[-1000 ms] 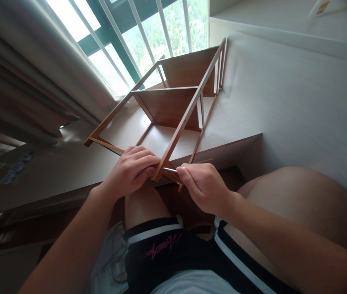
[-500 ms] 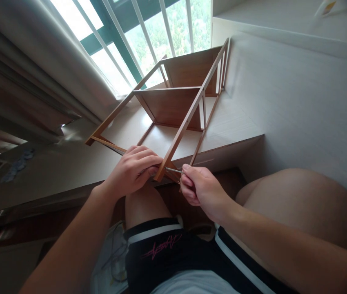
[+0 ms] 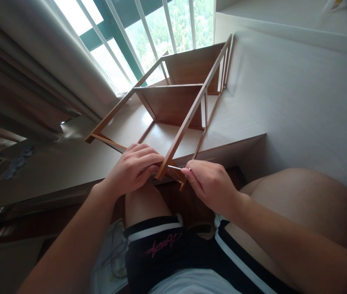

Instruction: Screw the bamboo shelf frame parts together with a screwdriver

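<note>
A brown wooden shelf rack (image 3: 188,118) lies tilted on its side, its near end close to my knees. My left hand (image 3: 136,165) is closed around the rail at that near end, the fingertips beside the corner of the leg. My right hand (image 3: 212,183) pinches a thin silver Allen key (image 3: 174,168). The key's far tip meets a hole in the outer face of the leg, near its end. My fingers cover most of the rest of the key.
Beneath the rack is a pale ledge (image 3: 231,124) with a front edge near my legs. A barred window (image 3: 161,28) is behind it, grey curtains (image 3: 51,53) hang at the left, and a pale wall panel (image 3: 302,106) rises on the right.
My right hand has turned over around the Allen key, its back now facing up and its knuckles higher. The left hand and the rack have stayed nearly still.
</note>
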Demonstrator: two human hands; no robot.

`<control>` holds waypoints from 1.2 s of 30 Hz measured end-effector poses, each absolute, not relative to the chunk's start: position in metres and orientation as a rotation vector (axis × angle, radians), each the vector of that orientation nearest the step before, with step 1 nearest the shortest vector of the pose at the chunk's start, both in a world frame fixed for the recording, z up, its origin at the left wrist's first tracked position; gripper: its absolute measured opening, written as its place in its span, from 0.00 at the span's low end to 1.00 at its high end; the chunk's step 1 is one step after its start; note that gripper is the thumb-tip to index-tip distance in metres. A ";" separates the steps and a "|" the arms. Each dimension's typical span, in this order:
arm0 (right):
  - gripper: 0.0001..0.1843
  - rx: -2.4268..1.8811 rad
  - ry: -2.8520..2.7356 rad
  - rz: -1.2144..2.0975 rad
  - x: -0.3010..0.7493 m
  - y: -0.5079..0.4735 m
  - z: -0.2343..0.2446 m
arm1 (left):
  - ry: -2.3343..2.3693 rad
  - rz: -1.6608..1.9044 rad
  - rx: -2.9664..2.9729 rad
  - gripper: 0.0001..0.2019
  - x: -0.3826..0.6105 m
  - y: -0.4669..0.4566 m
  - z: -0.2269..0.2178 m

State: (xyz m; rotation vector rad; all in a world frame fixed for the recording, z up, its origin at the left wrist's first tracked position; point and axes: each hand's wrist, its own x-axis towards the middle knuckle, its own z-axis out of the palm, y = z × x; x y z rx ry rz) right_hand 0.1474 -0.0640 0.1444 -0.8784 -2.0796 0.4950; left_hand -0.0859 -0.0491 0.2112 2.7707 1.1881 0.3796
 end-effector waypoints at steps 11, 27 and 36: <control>0.17 -0.825 -2.203 0.241 0.149 -0.061 0.146 | 1.187 0.375 2.764 0.09 -0.086 -0.048 0.210; 0.20 -0.795 -2.183 0.190 0.149 -0.055 0.145 | 1.207 0.378 2.759 0.09 -0.084 -0.051 0.211; 0.24 -0.862 -2.028 0.541 0.141 -0.061 0.147 | 1.217 0.380 2.763 0.09 -0.084 -0.050 0.211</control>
